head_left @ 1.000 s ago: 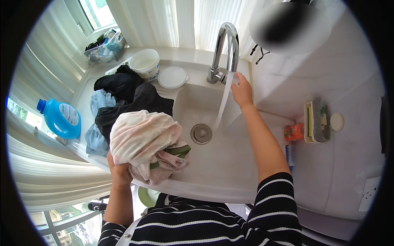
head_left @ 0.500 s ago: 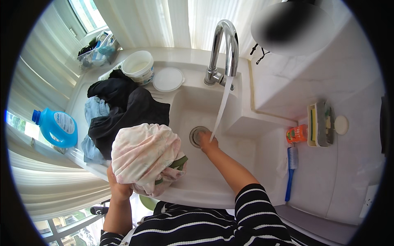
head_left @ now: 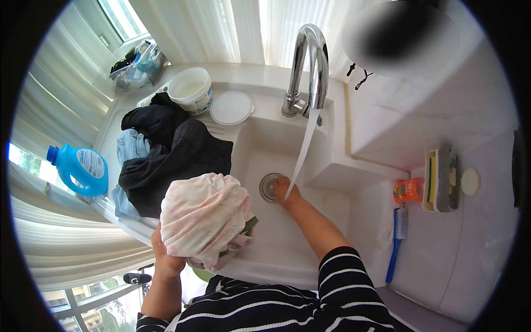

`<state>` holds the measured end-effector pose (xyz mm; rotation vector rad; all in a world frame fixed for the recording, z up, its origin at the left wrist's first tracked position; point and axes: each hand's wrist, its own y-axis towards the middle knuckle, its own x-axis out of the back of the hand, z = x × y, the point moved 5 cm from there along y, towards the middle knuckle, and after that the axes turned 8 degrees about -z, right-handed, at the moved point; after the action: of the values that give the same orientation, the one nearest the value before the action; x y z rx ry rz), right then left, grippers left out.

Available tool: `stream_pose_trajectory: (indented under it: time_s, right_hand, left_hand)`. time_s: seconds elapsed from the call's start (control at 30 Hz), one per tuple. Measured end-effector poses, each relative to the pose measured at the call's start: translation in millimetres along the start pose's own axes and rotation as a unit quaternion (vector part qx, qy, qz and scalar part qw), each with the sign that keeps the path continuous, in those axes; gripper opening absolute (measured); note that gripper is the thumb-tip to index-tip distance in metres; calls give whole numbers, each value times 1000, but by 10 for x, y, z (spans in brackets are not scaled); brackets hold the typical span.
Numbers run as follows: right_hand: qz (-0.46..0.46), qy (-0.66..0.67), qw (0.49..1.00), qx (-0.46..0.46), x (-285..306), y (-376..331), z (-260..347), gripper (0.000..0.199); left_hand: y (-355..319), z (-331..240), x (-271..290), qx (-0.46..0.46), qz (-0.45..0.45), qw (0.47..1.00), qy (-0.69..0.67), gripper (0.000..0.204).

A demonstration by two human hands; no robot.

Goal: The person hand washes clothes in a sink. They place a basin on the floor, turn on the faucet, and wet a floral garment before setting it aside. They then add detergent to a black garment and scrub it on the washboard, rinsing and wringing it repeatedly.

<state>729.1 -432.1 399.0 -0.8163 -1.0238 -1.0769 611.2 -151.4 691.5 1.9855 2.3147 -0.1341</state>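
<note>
pink bundled cloth point(head_left: 204, 218) sits gripped from below in the left hand point(head_left: 166, 257), over the white sink's point(head_left: 332, 166) near edge. right hand point(head_left: 285, 191) rests fingers-down on the drain point(head_left: 269, 187) under running water point(head_left: 303, 155), grasping nothing visible.

Bright daylight comes through the curtains point(head_left: 260, 27) behind the sink point(head_left: 310, 166), washing out the white surfaces. Fisheye bending curves the edges, the corners are black, and a smudged dark patch sits upper right.

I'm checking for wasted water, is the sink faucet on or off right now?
On. A white stream of water falls from the faucet spout into the sink, landing by the right hand at the drain.
</note>
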Motion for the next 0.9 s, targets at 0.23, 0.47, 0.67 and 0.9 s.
stream_pose_trajectory:
  time_s: [0.23, 0.47, 0.67, 0.9]
  right_hand:
    - [-135, 105, 981, -88, -562, -173, -87, 40]
    - [-127, 165, 978, -17, -533, -151, -253, 41]
    - [76, 624, 651, -426, 663, -805, -177, 61]
    - [16, 322, 889, -324, 880, -1108, 46, 79]
  left_hand:
    - [-6, 67, -97, 31, 25, 999, -2, 62]
    - [73, 194, -576, 84, 152, 985, 7, 78]
    - [293, 599, -1049, 24, 352, 891, 287, 104]
    - [902, 1210, -600, 41, 134, 959, 248, 103]
